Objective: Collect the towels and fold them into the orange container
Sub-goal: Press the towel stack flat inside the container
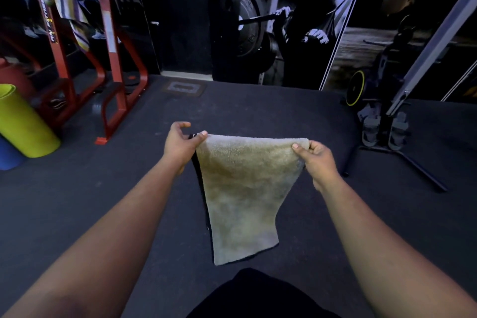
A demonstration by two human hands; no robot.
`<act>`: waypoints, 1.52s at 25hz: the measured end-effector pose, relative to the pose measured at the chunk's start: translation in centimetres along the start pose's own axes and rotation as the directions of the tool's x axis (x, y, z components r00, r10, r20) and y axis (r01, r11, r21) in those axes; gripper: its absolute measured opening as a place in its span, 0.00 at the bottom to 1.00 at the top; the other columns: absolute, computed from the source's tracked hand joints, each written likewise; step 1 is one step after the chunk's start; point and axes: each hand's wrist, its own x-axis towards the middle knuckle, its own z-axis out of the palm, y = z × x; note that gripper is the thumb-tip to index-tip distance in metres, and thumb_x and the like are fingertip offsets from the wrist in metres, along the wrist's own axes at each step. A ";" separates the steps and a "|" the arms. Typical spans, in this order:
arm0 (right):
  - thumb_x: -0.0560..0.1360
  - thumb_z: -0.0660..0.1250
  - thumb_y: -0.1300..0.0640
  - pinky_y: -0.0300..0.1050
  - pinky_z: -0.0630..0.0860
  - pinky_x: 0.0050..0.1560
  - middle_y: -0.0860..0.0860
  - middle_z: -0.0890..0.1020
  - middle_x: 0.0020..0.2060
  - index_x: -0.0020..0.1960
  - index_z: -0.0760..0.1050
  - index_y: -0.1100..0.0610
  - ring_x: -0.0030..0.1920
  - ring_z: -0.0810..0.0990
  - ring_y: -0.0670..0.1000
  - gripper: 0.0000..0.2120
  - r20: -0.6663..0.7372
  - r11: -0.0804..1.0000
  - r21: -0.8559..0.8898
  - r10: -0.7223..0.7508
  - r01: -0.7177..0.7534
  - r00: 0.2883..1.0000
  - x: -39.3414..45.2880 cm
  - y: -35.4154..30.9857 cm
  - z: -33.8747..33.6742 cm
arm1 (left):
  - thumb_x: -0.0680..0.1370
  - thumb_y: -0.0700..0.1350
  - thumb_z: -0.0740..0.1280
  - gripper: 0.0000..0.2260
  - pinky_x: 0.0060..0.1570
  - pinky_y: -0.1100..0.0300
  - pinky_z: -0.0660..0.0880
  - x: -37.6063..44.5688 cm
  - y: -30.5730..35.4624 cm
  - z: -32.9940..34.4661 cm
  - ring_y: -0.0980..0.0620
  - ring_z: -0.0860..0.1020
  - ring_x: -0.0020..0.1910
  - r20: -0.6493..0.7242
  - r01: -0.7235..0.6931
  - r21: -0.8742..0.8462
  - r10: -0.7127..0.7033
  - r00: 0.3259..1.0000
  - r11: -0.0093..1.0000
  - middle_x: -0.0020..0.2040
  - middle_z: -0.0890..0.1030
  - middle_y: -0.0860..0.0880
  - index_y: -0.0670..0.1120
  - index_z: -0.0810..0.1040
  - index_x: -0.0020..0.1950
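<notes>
while the dark gym floor (pixel 77 201) spreads wide below with a red rack (pixel 113 54) and a yellow-green roll (pixel 24 124) off to the left, the tan towel (pixel 242 196) hangs in the air in front of the person, stretched flat along its top edge and narrowing as it drops. it looks soft, light and limp, likely to sag wherever it is let go, so the top corners seem the best hold for folding; no orange container is plainly in view. the left hand (pixel 180 146) pinches the top left corner under its thumb with the other fingers loosely curled, and the right hand (pixel 316 160) pinches the top right corner.
</notes>
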 end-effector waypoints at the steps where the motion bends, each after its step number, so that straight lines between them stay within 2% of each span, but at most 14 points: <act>1: 0.77 0.73 0.58 0.41 0.82 0.43 0.58 0.87 0.47 0.55 0.80 0.66 0.45 0.86 0.51 0.11 0.001 1.000 -0.007 0.008 -0.008 1.000 0.0 0.0 0.0 | 0.73 0.51 0.80 0.31 0.55 0.52 0.81 -0.1 -0.1 0.3 0.49 0.84 0.51 -0.005 0.039 -0.003 -0.039 0.999 0.999 0.58 0.81 0.43 0.47 0.69 0.70; 3: 0.78 0.73 0.58 0.42 0.81 0.44 0.58 0.87 0.47 0.55 0.79 0.65 0.46 0.86 0.52 0.11 0.023 0.999 0.014 0.043 -0.043 0.999 -0.1 0.0 -0.1 | 0.74 0.44 0.78 0.33 0.57 0.51 0.80 0.0 -0.5 0.7 0.47 0.83 0.53 0.103 0.184 -0.205 -0.166 0.981 0.961 0.62 0.80 0.41 0.44 0.65 0.74; 5: 0.78 0.72 0.59 0.46 0.82 0.47 0.58 0.87 0.48 0.56 0.79 0.64 0.46 0.86 0.52 0.10 0.039 0.995 0.081 0.056 -0.059 0.998 -0.3 0.0 -0.3 | 0.74 0.36 0.77 0.36 0.59 0.48 0.79 -0.1 -1.2 0.5 0.44 0.83 0.56 0.230 0.199 -0.306 -0.130 0.965 0.931 0.61 0.82 0.41 0.47 0.62 0.76; 8: 0.76 0.74 0.61 0.44 0.81 0.45 0.57 0.86 0.44 0.52 0.78 0.63 0.43 0.85 0.52 0.08 0.021 0.999 0.024 0.032 -0.033 0.999 -0.4 0.2 -0.8 | 0.73 0.35 0.78 0.33 0.55 0.52 0.80 0.1 -2.5 -0.1 0.47 0.83 0.52 0.229 0.058 0.087 -0.077 0.970 0.994 0.51 0.84 0.45 0.46 0.68 0.73; 11: 0.73 0.76 0.63 0.38 0.80 0.38 0.56 0.85 0.40 0.49 0.78 0.67 0.39 0.83 0.49 0.11 -0.017 0.991 -0.137 -0.008 0.006 1.000 -0.6 1.1 -0.7 | 0.70 0.44 0.81 0.24 0.52 0.53 0.79 0.6 -2.3 -0.6 0.48 0.82 0.49 0.074 -0.044 0.443 0.012 0.997 0.895 0.47 0.83 0.49 0.48 0.77 0.64; 16: 0.68 0.81 0.63 0.40 0.79 0.42 0.53 0.84 0.39 0.43 0.80 0.62 0.40 0.81 0.47 0.11 -0.070 0.966 -0.257 0.009 -0.026 0.998 0.4 1.6 -1.3 | 0.76 0.49 0.74 0.13 0.49 0.55 0.74 0.3 -0.5 -0.1 0.45 0.81 0.54 0.046 -0.209 0.672 0.241 0.969 0.711 0.53 0.84 0.48 0.51 0.81 0.60; 19: 0.66 0.82 0.63 0.48 0.80 0.45 0.53 0.85 0.39 0.43 0.79 0.58 0.39 0.81 0.49 0.13 -0.113 0.937 -0.348 -0.016 -0.025 0.994 0.6 2.1 -1.6 | 0.79 0.44 0.71 0.15 0.57 0.53 0.77 0.7 -0.7 0.0 0.47 0.81 0.55 0.099 -0.241 0.521 0.223 0.970 0.819 0.53 0.82 0.51 0.53 0.79 0.66; 23: 0.67 0.82 0.57 0.45 0.79 0.48 0.53 0.84 0.43 0.59 0.77 0.50 0.46 0.83 0.51 0.24 -0.081 0.824 -0.566 -0.052 -0.003 0.995 0.9 2.3 -1.7 | 0.82 0.35 0.65 0.18 0.63 0.60 0.74 0.3 -1.0 0.6 0.53 0.77 0.63 0.176 -0.111 0.081 0.096 0.980 0.991 0.65 0.79 0.49 0.50 0.77 0.69; 26: 0.70 0.80 0.57 0.44 0.79 0.54 0.47 0.84 0.49 0.62 0.81 0.49 0.51 0.82 0.47 0.22 -0.007 0.739 -0.671 -0.076 0.052 0.997 0.9 2.3 -1.7 | 0.78 0.34 0.70 0.23 0.58 0.65 0.75 0.2 -1.0 0.5 0.52 0.78 0.62 0.319 -0.147 0.182 0.083 0.944 0.972 0.63 0.78 0.49 0.47 0.74 0.72; 29: 0.72 0.78 0.54 0.47 0.81 0.52 0.44 0.86 0.47 0.49 0.84 0.44 0.50 0.83 0.47 0.09 0.045 0.670 -0.737 -0.085 0.091 0.995 0.7 2.6 -1.7 | 0.75 0.39 0.72 0.21 0.62 0.48 0.76 1.0 -1.5 -0.1 0.44 0.77 0.62 0.328 -0.412 0.642 0.254 0.910 0.647 0.59 0.79 0.46 0.50 0.80 0.68; 32: 0.73 0.75 0.48 0.51 0.80 0.50 0.43 0.82 0.42 0.40 0.80 0.42 0.49 0.80 0.49 0.06 0.068 0.570 -0.811 -0.127 0.129 0.990 0.7 2.8 -1.9 | 0.77 0.43 0.69 0.14 0.59 0.42 0.72 0.4 -1.1 -0.1 0.44 0.73 0.62 0.280 -0.397 0.814 0.312 0.908 0.424 0.57 0.78 0.49 0.55 0.83 0.60; 35: 0.74 0.75 0.52 0.46 0.75 0.50 0.47 0.78 0.44 0.42 0.80 0.49 0.49 0.77 0.50 0.06 0.083 0.652 -0.730 -0.213 0.204 0.974 0.6 2.5 -2.0 | 0.77 0.48 0.72 0.09 0.63 0.40 0.70 0.9 -1.1 -0.3 0.45 0.70 0.66 0.192 -0.332 0.715 0.283 0.940 0.615 0.61 0.76 0.51 0.53 0.82 0.57; 37: 0.77 0.74 0.53 0.47 0.73 0.46 0.49 0.79 0.42 0.44 0.78 0.55 0.44 0.77 0.48 0.07 0.054 0.860 -0.466 -0.208 0.209 0.977 0.2 1.3 -1.8 | 0.78 0.45 0.73 0.06 0.62 0.42 0.75 1.3 -0.6 -0.9 0.42 0.79 0.61 0.199 -0.240 0.293 0.186 0.962 0.926 0.56 0.82 0.48 0.49 0.82 0.54; 38: 0.78 0.73 0.54 0.47 0.74 0.46 0.49 0.79 0.41 0.47 0.77 0.56 0.43 0.77 0.47 0.07 0.034 0.942 -0.248 -0.224 0.225 0.974 -0.3 0.2 -1.7 | 0.79 0.43 0.72 0.03 0.59 0.43 0.77 0.9 -0.1 -0.9 0.41 0.82 0.55 0.216 -0.166 0.059 0.150 0.965 0.984 0.51 0.84 0.47 0.47 0.81 0.52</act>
